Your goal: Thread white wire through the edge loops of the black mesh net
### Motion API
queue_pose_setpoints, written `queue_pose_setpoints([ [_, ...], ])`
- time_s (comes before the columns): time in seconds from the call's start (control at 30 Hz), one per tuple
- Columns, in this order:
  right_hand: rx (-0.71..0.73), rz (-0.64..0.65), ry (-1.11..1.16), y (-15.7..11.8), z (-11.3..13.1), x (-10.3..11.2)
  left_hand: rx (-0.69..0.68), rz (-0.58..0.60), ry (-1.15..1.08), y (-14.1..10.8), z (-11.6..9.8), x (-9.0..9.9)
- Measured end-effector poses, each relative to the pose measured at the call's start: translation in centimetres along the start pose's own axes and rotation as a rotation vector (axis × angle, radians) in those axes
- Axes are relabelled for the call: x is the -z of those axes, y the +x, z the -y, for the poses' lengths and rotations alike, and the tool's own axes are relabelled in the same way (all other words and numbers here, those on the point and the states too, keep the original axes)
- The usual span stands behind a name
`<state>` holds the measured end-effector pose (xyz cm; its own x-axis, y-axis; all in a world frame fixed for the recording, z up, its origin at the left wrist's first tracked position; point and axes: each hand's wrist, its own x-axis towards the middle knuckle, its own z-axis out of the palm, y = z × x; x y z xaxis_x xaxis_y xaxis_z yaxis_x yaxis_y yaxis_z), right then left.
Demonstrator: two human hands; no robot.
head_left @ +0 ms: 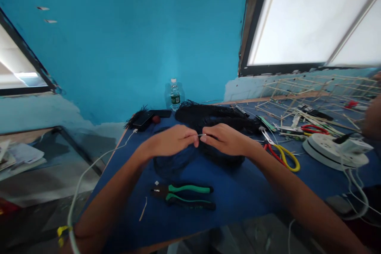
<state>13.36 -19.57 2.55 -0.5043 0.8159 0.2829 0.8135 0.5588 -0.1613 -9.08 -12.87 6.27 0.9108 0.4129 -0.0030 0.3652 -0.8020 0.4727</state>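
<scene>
Pinching a thin pale wire [201, 135] between both fingertips, your left hand [171, 141] and right hand [228, 139] close on its ends above the black netting [214, 119], mid-twist by my read, so your next move needs firm, even tension.

Your water bottle [175, 94] at the back of the table carries a dark green label with white marks, too small and blurred to read. You've got no other legible text or numbers here.
</scene>
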Motion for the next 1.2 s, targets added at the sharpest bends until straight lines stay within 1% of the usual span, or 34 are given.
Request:
queue_pose_setpoints([
  [0.03,0.026,0.028,0.062,-0.6,0.2,0.0,0.017,-0.024,0.000,-0.5,-0.4,-1.0],
  [0.1,0.050,0.115,0.132,-2.0,0.7,-0.5,0.070,-0.068,-0.031,-1.9,-1.3,-3.5],
  [0.17,0.050,0.192,0.134,-3.5,1.3,-1.9,0.108,-0.039,-0.063,-3.1,-1.8,-6.5],
  [0.2,0.046,0.206,0.108,-4.2,1.6,-2.7,0.110,-0.044,-0.027,-3.5,-2.0,-7.9],
  [0.27,0.022,0.182,0.032,-5.4,2.1,-4.5,0.143,-0.053,0.114,-4.0,-2.0,-10.4],
  [0.33,-0.010,0.141,-0.019,-6.3,2.6,-6.1,0.193,-0.060,0.270,-4.0,-1.9,-12.2],
  [0.37,-0.020,0.125,-0.027,-6.6,2.8,-6.6,0.215,-0.060,0.331,-4.0,-2.0,-12.7],
  [0.43,-0.029,0.100,-0.024,-6.8,3.1,-7.0,0.240,-0.052,0.412,-4.0,-2.3,-13.0],
  [0.5,-0.008,0.081,-0.012,-6.6,3.3,-6.6,0.233,-0.054,0.485,-4.1,-2.8,-12.6],
  [0.57,0.034,0.057,-0.002,-6.1,3.3,-5.5,0.188,-0.093,0.569,-4.3,-3.4,-11.7],
  [0.7,0.125,-0.019,-0.033,-4.6,2.9,-2.7,0.035,-0.285,0.751,-4.4,-3.8,-9.6],
  [0.77,0.159,-0.069,-0.074,-3.7,2.7,-1.4,0.004,-0.367,0.811,-4.2,-3.7,-8.4],
  [0.9,0.192,-0.192,-0.169,-1.9,2.5,0.6,0.025,-0.439,0.867,-3.6,-3.7,-5.2],
  [1.03,0.159,-0.283,-0.222,0.5,2.0,3.0,0.043,-0.552,0.930,-2.6,-3.8,-1.5],
  [1.13,0.116,-0.321,-0.186,2.5,1.5,4.8,0.050,-0.649,0.960,-1.5,-3.1,0.7],
  [1.2,0.089,-0.349,-0.184,3.7,1.2,5.6,0.047,-0.723,0.972,-0.8,-2.4,1.7],
])
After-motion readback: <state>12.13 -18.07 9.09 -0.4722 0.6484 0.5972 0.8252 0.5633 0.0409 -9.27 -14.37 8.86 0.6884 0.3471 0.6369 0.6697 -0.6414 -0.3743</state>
